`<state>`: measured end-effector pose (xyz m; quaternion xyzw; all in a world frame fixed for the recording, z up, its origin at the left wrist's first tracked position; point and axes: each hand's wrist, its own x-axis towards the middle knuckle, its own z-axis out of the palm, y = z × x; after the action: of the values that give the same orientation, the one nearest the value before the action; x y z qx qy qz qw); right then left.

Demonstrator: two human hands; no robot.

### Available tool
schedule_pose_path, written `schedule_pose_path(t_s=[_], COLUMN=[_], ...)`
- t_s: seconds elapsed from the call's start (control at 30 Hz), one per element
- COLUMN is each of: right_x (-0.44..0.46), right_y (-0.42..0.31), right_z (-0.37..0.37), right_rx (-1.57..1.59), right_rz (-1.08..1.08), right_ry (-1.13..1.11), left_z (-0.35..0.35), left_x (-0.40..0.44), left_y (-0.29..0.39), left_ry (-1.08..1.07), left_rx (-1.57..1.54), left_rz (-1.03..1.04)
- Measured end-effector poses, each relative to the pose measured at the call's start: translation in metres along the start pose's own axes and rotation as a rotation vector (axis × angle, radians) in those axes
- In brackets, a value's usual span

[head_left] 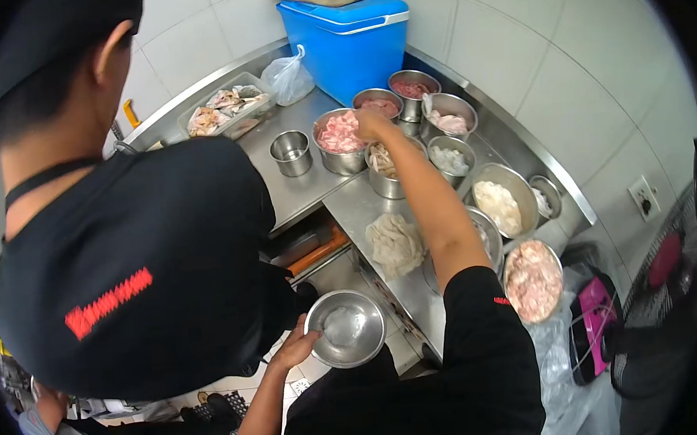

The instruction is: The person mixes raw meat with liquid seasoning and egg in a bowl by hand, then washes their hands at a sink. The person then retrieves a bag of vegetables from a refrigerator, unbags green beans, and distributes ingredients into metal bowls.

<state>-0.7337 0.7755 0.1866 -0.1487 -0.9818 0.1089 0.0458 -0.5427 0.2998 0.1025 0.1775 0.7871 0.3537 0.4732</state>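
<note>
My left hand (pixel 296 345) grips the rim of a steel bowl (pixel 346 328), its thumb over the edge; the bowl holds a little pale material. My right hand (pixel 372 124) reaches across the counter to the right edge of a steel pot of pink meat pieces (pixel 340 132). Its fingers are bent and mostly hidden, and what they hold, if anything, cannot be made out. Behind that hand stands a pot of darker red meat (pixel 378 104). Just below it is a pot of pale strips (pixel 383 160).
A co-worker in black (pixel 141 256) stands close on the left. A blue cooler (pixel 347 48), a plastic tub of fish pieces (pixel 228 111) and an empty steel pot (pixel 291 153) are at the back. A crumpled cloth (pixel 395 245) and a minced meat bowl (pixel 533 281) lie nearer.
</note>
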Motion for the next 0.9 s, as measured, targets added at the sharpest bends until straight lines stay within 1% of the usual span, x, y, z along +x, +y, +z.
schedule_pose_path(t_s=[0.03,0.07,0.1,0.13,0.17,0.2,0.27,0.3,0.33,0.37,0.43,0.5,0.53,0.63,0.73,0.77,0.8,0.87,0.9], right_x=[0.028,0.037,0.04,0.044,0.043,0.045,0.047,0.046,0.045,0.044,0.037,0.038,0.041,0.045,0.034,0.031,0.031,0.033,0.035], right_y=[0.014,0.022,0.025,0.026,0.018,0.014,0.004,0.001,-0.002,-0.006,-0.01,-0.008,-0.005,0.002,-0.012,-0.011,-0.011,-0.012,-0.011], right_z=[0.026,0.033,0.037,0.042,0.029,0.029,0.034,0.039,0.042,0.041,0.038,0.043,0.043,0.055,0.04,0.045,0.047,0.054,0.061], right_rx=[-0.018,-0.011,-0.076,-0.139,-0.176,-0.17,-0.139,-0.137,-0.157,-0.179,-0.165,-0.157,-0.169,-0.103,-0.141,-0.124,-0.128,-0.129,-0.138], right_rz=[0.013,-0.001,-0.068,-0.132,-0.128,-0.136,-0.206,-0.211,-0.154,-0.096,-0.081,-0.049,-0.049,-0.088,-0.072,-0.096,-0.086,-0.152,-0.174], right_ry=[-0.097,-0.107,-0.137,-0.164,-0.242,-0.248,-0.348,-0.359,-0.365,-0.365,-0.337,-0.308,-0.306,-0.258,-0.244,-0.154,-0.156,-0.16,-0.122], left_z=[-0.008,-0.014,-0.011,-0.014,-0.018,-0.021,-0.027,-0.027,-0.026,-0.026,-0.025,-0.024,-0.024,-0.03,-0.031,-0.032,-0.031,-0.033,-0.035], left_x=[0.005,0.01,0.023,0.034,0.036,0.037,0.036,0.037,0.04,0.044,0.054,0.067,0.073,0.08,0.097,0.103,0.107,0.114,0.119], left_y=[0.011,0.017,0.002,-0.012,-0.005,0.005,0.024,0.029,0.029,0.029,0.02,0.013,0.01,0.047,0.068,0.077,0.086,0.103,0.111], left_ry=[-0.04,-0.076,0.095,0.102,0.103,0.104,0.101,0.092,0.088,0.099,0.099,0.189,0.187,0.205,0.262,0.253,0.282,0.346,0.347], left_rx=[-0.047,-0.094,-0.029,-0.031,-0.072,-0.116,-0.155,-0.189,-0.196,-0.213,-0.235,-0.254,-0.261,-0.399,-0.457,-0.456,-0.472,-0.5,-0.479], left_rz=[0.016,0.035,-0.009,-0.021,0.02,0.061,0.022,-0.003,-0.009,0.014,0.039,0.109,0.118,0.18,0.205,0.21,0.214,0.214,0.216])
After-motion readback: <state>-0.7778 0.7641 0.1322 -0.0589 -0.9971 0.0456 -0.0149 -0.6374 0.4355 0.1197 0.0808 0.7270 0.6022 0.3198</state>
